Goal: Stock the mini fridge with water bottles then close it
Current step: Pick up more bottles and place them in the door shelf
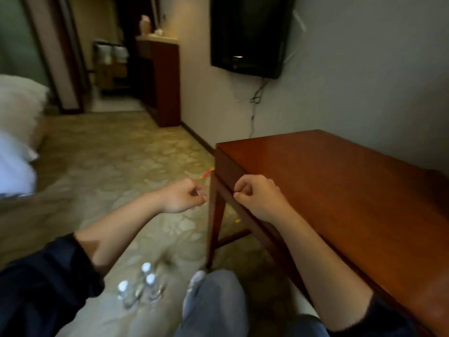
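Three clear water bottles [139, 285] with white caps stand together on the patterned carpet near my feet, at the bottom left of centre. My left hand [182, 197] is raised in front of me with its fingers curled, holding nothing I can see. My right hand [257, 194] is a loose fist at the near corner of a red-brown wooden desk [340, 181], empty too. Both hands are well above the bottles. No mini fridge is in view.
The desk fills the right side against the wall, below a wall-mounted dark television [250, 35]. A tall wooden cabinet [162, 81] stands farther along the wall. White bedding [17, 132] lies at the left. My knee in jeans [216, 300] is low in the middle.
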`<state>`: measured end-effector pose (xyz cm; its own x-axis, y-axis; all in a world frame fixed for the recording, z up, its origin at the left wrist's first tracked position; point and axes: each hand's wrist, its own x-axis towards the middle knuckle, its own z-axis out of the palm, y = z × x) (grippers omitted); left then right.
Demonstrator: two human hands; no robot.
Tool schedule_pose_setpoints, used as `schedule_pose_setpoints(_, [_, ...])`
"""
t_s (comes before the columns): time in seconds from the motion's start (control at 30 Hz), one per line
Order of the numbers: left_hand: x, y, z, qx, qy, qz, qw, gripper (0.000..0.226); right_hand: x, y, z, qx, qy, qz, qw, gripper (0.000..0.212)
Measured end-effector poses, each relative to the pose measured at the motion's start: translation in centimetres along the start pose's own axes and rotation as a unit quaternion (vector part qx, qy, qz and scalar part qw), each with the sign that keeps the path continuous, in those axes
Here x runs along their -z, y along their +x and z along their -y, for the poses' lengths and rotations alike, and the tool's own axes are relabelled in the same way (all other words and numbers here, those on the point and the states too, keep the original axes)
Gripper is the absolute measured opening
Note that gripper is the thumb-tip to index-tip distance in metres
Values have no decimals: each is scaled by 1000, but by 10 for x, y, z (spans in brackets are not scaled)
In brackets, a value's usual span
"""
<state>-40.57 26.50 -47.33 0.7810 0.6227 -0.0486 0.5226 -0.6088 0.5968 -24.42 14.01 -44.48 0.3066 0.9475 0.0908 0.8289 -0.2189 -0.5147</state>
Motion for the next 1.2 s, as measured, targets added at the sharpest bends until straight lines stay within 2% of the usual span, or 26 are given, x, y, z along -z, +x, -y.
schedule_pose_setpoints(0.13, [9,-18,69,100,-54,-26,993,15,-63,42,29,23,21,70,997,7])
schedule_pose_setpoints(0.27, [0,-33,134,199,-106,-64,972,10,-129,71,46,46,33,141,988,9])
schedule_pose_setpoints(0.33, [-10,-39,166,248,-111,-68,960,17,-164,86,47,50,41,170,983,4])
schedule_pose_setpoints(0.4, [-25,-43,197,292,-127,-69,945,25,-200,101,43,43,46,202,977,13])
schedule_pose_setpoints(0.57, [-76,-40,260,365,-162,-90,912,27,-279,130,24,29,48,274,960,20])
schedule_pose_setpoints(0.7, [-117,-27,298,401,-161,-96,897,26,-335,153,1,18,23,329,944,10])
schedule_pose_setpoints(0.8, [-149,-14,324,428,-168,-87,884,29,-374,167,-18,-10,30,336,941,8])
schedule_pose_setpoints(0.93, [-190,5,355,458,-149,-82,872,33,-420,182,-47,-102,89,315,939,3])
schedule_pose_setpoints(1.07, [-223,25,381,475,-118,-90,867,37,-455,198,-75,-171,98,292,936,13])
schedule_pose_setpoints(1.2, [-248,48,405,479,-83,-66,872,42,-479,216,-91,-169,97,296,935,13])
